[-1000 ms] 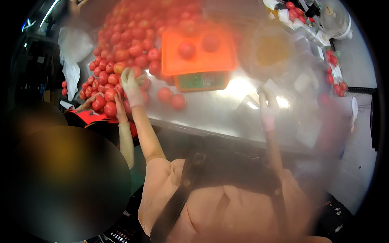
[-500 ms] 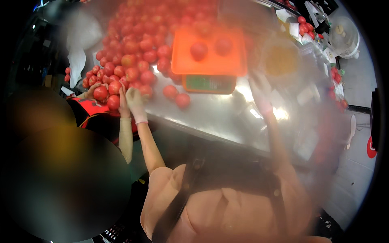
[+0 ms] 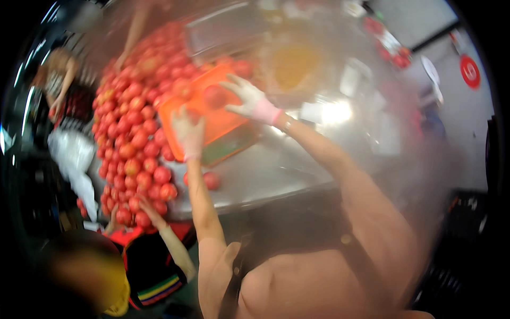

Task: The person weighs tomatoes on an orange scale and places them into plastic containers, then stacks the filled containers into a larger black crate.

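Both my hands wear white gloves with pink cuffs and are over an orange tray [image 3: 227, 123], which sits tilted in view on a scale with a greenish front [image 3: 228, 147]. Above the tray's near left part is my left hand [image 3: 188, 132], its fingers apart beside a tomato [image 3: 193, 114] that they partly hide. My right hand [image 3: 251, 100] reaches over the far right edge, fingers spread towards another tomato [image 3: 214, 97]. Blur hides whether the fingertips touch either one. Two loose tomatoes [image 3: 211, 181] lie on the metal table [image 3: 281, 173] by the scale.
A large heap of tomatoes [image 3: 127, 133] covers the table's left side. A co-worker's hands [image 3: 151, 212] are at its near end; another person's arm [image 3: 137, 29] reaches in at the far side. A clear bin [image 3: 226, 29] stands behind the tray. White plastic [image 3: 74, 151] hangs at far left.
The view has turned, so the table appears rotated. My left hand has left the co-worker's side for the tray, and my right hand has come in over it. The co-worker's tomatoes are now at the heap.
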`<state>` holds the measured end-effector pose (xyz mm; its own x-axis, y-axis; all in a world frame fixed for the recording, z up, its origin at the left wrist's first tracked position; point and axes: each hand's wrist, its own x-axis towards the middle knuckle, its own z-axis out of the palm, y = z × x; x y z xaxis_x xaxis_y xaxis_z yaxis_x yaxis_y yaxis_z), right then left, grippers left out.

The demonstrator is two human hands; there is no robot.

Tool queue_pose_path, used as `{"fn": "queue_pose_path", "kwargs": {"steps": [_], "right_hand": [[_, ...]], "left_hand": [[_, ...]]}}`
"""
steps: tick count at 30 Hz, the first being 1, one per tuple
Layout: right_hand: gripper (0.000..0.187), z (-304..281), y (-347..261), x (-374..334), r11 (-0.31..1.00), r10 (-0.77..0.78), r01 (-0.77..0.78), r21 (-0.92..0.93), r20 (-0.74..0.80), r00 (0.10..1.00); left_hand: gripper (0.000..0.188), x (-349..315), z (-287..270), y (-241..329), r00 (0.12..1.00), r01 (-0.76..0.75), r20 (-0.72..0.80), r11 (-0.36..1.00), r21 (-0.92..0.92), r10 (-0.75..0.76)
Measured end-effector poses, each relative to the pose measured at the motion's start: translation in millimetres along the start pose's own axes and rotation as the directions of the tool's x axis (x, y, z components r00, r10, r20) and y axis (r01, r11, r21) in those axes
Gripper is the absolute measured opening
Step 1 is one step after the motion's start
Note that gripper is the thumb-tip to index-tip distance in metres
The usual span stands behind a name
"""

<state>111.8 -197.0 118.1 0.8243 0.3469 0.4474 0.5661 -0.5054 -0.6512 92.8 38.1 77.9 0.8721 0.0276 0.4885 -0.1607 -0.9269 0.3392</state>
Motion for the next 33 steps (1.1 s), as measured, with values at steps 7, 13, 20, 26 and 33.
{"fn": "queue_pose_path", "kwargs": {"steps": [7, 13, 20, 26, 33], "right_hand": [[0.020, -182.0, 149.1, -169.6, 0.749, 0.334, -0.648, -0.138, -0.767, 0.548], [0.024, -194.5, 203.9, -173.1, 0.362, 0.593, -0.798, -0.482, -0.541, 0.596], [0.020, -213.0, 237.5, -169.1, 0.333, 0.746, -0.752, -0.569, -0.329, 0.579], [0.020, -225.2, 217.0, -183.1, 0.745, 0.597, -0.654, 0.130, -0.566, 0.568], [0.017, -297.0, 193.8, -170.7, 0.766, 0.623, -0.615, 0.190, -0.455, 0.636]], "left_hand": [[0.039, -80.2, -2.3, 129.9, 0.944, -0.141, 0.184, 0.837, -0.528, 0.275], [0.052, -139.0, 77.6, 165.0, 0.837, 0.029, 0.512, 0.920, -0.391, 0.191], [0.054, -179.2, 51.9, 176.2, 0.789, 0.297, 0.613, 0.854, -0.427, 0.032], [0.057, -183.1, 43.7, 175.5, 0.822, 0.344, 0.569, 0.831, -0.438, -0.040], [0.056, -172.1, 48.3, 179.5, 0.789, 0.281, 0.613, 0.872, -0.402, 0.028]]}}
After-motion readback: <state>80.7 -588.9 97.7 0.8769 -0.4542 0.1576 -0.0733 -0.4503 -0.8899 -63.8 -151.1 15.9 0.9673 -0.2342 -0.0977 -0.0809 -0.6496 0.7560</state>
